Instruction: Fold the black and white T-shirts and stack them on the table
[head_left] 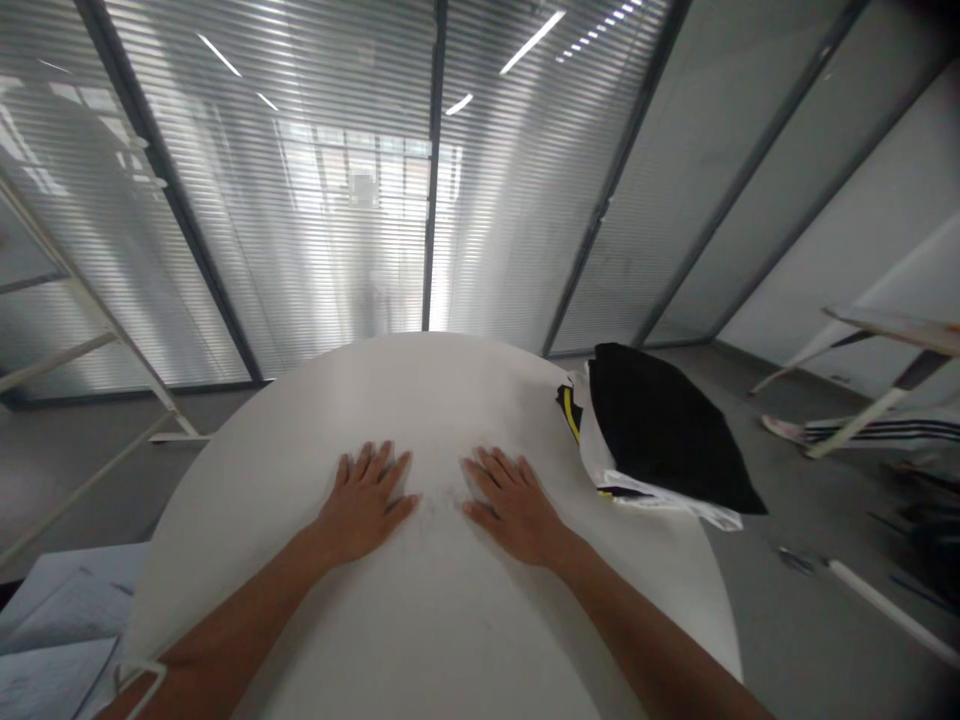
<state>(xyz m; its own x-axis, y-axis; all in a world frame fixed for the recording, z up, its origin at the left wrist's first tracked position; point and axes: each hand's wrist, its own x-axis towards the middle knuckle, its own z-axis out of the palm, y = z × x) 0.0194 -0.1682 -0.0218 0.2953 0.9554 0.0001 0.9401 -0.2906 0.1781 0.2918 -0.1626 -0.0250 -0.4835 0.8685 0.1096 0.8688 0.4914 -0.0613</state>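
Both hands lie flat, palms down, on a white round table (420, 390). My left hand (365, 510) has its fingers spread and holds nothing. A short gap away, my right hand (511, 505) rests the same way, fingers apart, with nothing in it. Between the two thumbs the tabletop shows faint smudges. Nearest to my right hand is a stack of folded cloth at the table's right edge: a black cloth (664, 430) on top, white cloth (596, 435) below it, and a black piece with a yellow stripe (570, 412) poking out on the left.
Sheets of paper (67, 620) lie at the lower left beside the table. A white metal frame (112, 325) stands on the left. Glass panels with blinds (337, 220) rise behind the table. At the right are another table (900, 330) and a person's striped trouser leg (885, 432).
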